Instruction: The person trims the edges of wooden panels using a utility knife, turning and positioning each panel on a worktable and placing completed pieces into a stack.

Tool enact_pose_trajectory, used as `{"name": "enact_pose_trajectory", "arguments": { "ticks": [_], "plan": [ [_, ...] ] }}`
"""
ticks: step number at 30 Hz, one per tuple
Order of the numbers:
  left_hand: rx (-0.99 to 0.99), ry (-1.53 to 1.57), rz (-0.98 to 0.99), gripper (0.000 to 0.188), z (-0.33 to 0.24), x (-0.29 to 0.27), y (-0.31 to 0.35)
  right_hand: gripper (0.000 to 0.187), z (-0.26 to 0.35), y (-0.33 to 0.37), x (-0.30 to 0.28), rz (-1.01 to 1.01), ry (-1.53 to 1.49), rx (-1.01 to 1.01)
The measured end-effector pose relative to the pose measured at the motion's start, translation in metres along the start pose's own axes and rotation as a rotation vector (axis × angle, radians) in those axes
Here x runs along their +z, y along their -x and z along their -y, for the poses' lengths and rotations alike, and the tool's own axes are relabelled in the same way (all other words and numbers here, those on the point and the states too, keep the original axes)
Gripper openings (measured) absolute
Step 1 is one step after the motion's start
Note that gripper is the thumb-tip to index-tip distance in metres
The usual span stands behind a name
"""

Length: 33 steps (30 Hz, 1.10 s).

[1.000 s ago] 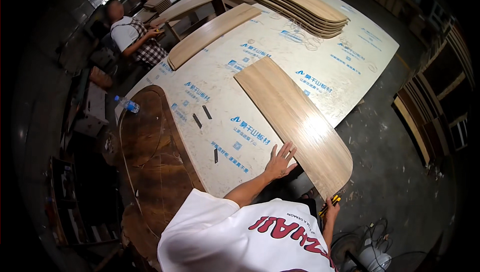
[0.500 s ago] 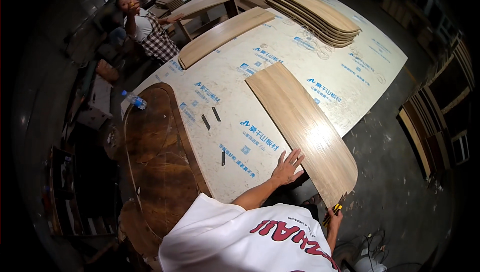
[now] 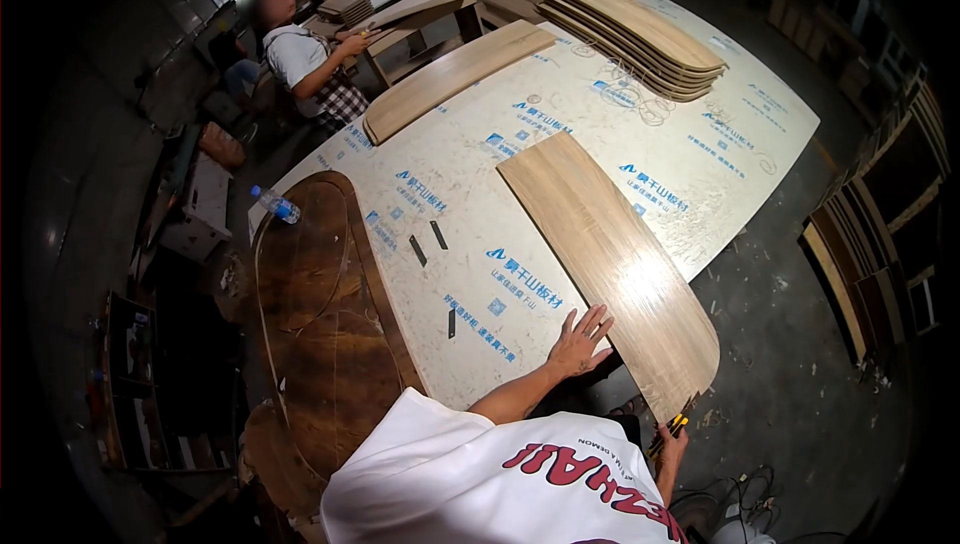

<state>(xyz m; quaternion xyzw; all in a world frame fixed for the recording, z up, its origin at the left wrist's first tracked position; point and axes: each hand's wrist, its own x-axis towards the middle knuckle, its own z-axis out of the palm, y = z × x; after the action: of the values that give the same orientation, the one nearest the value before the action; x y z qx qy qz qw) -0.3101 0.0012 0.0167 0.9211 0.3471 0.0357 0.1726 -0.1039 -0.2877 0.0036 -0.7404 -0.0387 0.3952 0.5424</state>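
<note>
A wood-grain panel with a rounded near corner lies on the white printed board, its near end sticking out past the board's edge. My left hand rests flat with fingers spread, fingertips at the panel's left edge. At the panel's near end, my right hand is closed around a yellow-and-black utility knife. The knife meets the panel's near edge, where the rim looks ragged. Its blade is too small to make out. Several dark flat strips, such as this strip, lie on the board to the left.
Similar panels form a stack at the far right of the board; another panel lies at the far left. A brown wooden slab carries a water bottle. A co-worker stands beyond. Cables and scraps lie on the floor.
The co-worker has turned and lowered a raised hand toward the far table. The view has shifted slightly; my hands stay almost where they were on the panel and the utility knife.
</note>
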Motion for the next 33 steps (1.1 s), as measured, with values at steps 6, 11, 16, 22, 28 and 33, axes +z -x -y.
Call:
{"name": "enact_pose_trajectory", "arguments": {
  "ticks": [6, 11, 16, 22, 28, 33],
  "plan": [
    [0.038, -0.023, -0.202, 0.073, 0.002, 0.017, 0.012, 0.046, -0.061, -0.036, -0.024, -0.005, 0.215, -0.322],
    [0.062, -0.047, -0.127, 0.07, -0.006, 0.016, 0.02, 0.053, -0.118, -0.057, -0.05, 0.011, 0.261, -0.162],
    [0.013, -0.076, -0.016, 0.069, -0.011, -0.009, 0.023, 0.051, -0.062, -0.045, -0.021, 0.021, 0.3, -0.052],
    [0.022, -0.09, -0.059, 0.069, -0.004, -0.002, 0.015, 0.05, -0.032, -0.04, -0.008, 0.025, 0.313, 0.008],
    [0.03, -0.073, -0.081, 0.069, -0.005, 0.002, 0.014, 0.049, -0.021, -0.033, -0.008, 0.01, 0.319, 0.04],
    [0.019, -0.062, -0.026, 0.071, -0.005, 0.002, 0.015, 0.048, -0.018, -0.029, -0.011, 0.011, 0.323, 0.061]
  ]
}}
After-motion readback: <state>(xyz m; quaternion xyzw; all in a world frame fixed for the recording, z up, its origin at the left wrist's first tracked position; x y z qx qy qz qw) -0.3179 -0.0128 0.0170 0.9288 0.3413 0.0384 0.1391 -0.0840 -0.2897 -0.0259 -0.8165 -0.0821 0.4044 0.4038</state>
